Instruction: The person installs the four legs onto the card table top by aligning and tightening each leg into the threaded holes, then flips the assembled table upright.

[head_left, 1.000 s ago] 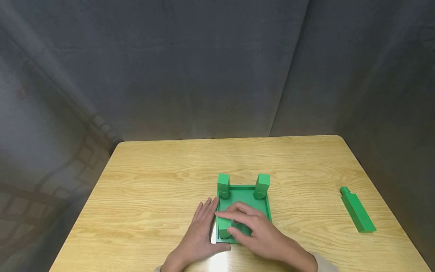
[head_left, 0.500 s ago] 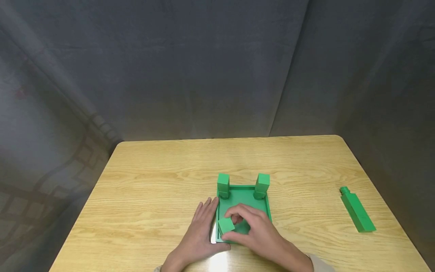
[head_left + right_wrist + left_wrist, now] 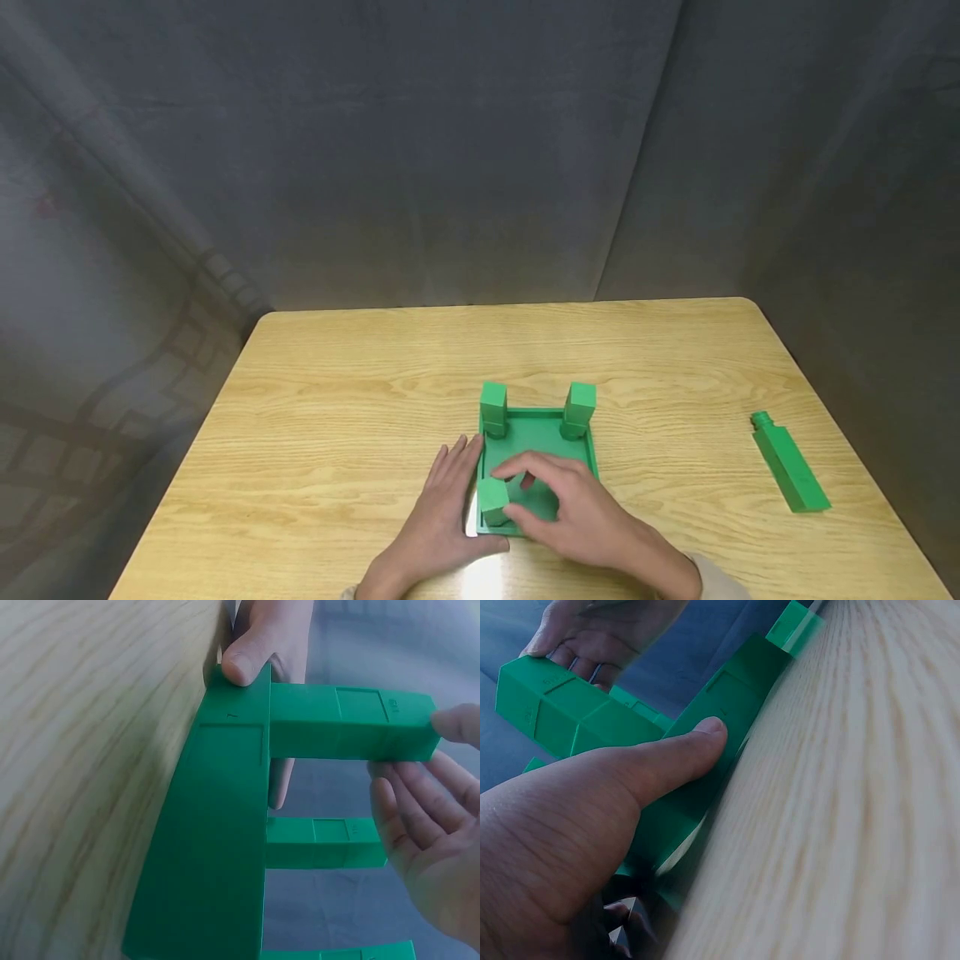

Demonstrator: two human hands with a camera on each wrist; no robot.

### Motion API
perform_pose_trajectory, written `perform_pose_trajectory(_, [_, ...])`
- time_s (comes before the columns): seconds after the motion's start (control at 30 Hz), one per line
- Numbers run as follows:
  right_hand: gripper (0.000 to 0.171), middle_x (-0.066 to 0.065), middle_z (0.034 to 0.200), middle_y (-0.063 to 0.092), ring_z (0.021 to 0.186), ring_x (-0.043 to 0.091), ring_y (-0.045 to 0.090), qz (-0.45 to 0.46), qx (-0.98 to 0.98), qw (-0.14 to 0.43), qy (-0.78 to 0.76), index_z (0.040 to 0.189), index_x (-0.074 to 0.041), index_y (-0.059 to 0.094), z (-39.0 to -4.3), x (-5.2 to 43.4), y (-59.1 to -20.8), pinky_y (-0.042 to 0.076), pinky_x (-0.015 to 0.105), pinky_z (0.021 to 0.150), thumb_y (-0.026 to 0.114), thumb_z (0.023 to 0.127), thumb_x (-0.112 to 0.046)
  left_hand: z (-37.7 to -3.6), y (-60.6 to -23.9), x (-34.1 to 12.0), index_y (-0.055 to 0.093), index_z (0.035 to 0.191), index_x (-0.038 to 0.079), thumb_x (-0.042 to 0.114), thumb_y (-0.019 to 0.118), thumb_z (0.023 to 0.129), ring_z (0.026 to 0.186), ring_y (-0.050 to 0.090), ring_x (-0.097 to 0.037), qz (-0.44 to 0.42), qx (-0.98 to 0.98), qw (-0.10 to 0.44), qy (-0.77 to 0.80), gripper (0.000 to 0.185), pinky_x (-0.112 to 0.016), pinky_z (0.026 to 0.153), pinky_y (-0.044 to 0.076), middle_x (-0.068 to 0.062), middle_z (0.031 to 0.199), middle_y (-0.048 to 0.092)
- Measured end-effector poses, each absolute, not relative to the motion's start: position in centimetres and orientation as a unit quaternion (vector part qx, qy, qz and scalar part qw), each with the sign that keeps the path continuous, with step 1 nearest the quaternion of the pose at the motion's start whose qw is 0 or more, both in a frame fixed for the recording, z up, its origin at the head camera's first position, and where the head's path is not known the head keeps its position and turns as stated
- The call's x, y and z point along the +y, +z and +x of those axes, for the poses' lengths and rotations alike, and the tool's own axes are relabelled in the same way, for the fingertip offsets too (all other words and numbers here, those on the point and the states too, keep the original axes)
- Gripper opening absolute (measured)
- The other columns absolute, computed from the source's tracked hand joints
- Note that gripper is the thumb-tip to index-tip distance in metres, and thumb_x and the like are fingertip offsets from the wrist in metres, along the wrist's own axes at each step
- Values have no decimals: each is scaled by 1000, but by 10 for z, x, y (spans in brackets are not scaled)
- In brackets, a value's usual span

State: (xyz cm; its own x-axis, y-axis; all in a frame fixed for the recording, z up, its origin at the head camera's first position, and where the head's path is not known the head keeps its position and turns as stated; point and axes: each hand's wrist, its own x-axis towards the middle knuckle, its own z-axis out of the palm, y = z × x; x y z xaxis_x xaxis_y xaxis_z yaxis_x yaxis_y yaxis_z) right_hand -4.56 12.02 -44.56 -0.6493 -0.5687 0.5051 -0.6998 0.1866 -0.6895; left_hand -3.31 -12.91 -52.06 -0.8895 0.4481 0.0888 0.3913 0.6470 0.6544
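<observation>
Tray: green, flat on worktop, near its front edge; landmark for everything below.
Pegs: two square green posts upright at tray's far corners, far-left post and far-right post.
Near-left post: upright at tray's near-left corner, long axis vertical, square top face toward head camera; whether fully seated cannot be told.
Right hand: over tray's near half, grip narrow, fingertips pinching top end of near-left post; thumb on its near side in head view.
Left hand: flat on worktop against tray's left wall, fingers straight, thumb pressed on tray's near-left edge, bracing it; grip holding nothing.
Key relation: post sits directly under right fingertips, left of right palm; post axis perpendicular to tray floor; right hand on it, left hand just beside its base.
Loose post: lying flat on worktop, well right of tray, round stub end pointing away from person; right hand nearer to it.
Backdrop: grey cloth behind worktop.
</observation>
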Motion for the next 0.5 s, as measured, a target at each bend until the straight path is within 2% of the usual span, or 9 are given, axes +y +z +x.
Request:
perform_pose_trajectory(0.17, [51,-5,128,73,103,11,71,424,-778,60,460,146,-14,70,-44,119,-446,65,30,86,83,98,-7,-33,-521,-129,21,178,6,63,94,78,171,17,-31,237,906,32,350,136,-30,139,-5,-7,184,26])
perform_pose_trajectory(0.27, [51,-10,128,68,107,8,68,416,-789,58,448,149,-18,70,-42,118,-447,62,27,90,83,100,-13,-32,-521,-129,23,177,6,61,94,80,170,21,-35,243,905,17,349,133,-28,138,-6,-8,183,28])
perform_pose_trajectory(0.4, [47,-13,115,67,99,7,69,387,-792,72,467,140,-17,74,-40,114,-451,61,21,89,90,96,-19,-32,-521,-128,23,177,6,61,93,81,169,24,-37,243,906,11,346,131,-30,139,-4,-8,182,30])
perform_pose_trajectory(0.5, [47,-9,100,67,87,9,69,381,-781,105,484,131,-14,74,-40,109,-455,61,17,84,95,89,-18,-32,-521,-128,23,177,5,60,93,81,169,24,-37,240,907,12,346,130,-34,140,-1,-8,182,31])
